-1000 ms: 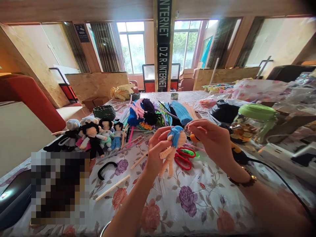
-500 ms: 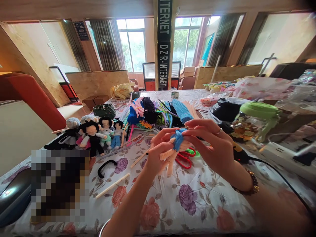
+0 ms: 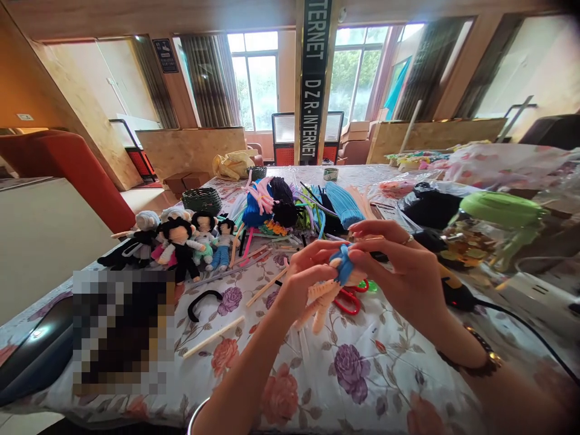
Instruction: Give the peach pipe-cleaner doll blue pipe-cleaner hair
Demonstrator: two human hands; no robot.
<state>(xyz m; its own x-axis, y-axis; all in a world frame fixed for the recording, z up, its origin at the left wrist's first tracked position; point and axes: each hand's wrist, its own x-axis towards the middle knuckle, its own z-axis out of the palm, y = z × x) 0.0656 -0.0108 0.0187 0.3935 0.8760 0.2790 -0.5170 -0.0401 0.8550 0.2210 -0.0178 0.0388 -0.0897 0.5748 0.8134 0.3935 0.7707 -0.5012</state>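
Between my two hands, above the table, is a small pipe-cleaner doll (image 3: 322, 302) with peach limbs pointing down and a blue pipe cleaner (image 3: 343, 266) wrapped round its upper part. My left hand (image 3: 302, 281) holds the doll from the left with thumb and fingers. From the right, my right hand (image 3: 392, 263) pinches the blue pipe cleaner, its fingers closed. My fingers hide part of the doll. Red-handled scissors (image 3: 348, 302) lie on the cloth just beneath it, partly covered.
Several finished dolls (image 3: 179, 241) sit at the left near a dark woven basket (image 3: 202, 199). Behind my hands are bundles of coloured pipe cleaners (image 3: 344, 205). At right stand a green-lidded jar (image 3: 498, 208) and a black-and-yellow corded tool (image 3: 455, 290). A black bent piece (image 3: 197, 305) lies left.
The whole view has shifted, so the scene sits a little further right. Both hands keep hold of the doll and the blue pipe cleaner, with only slight finger movement.
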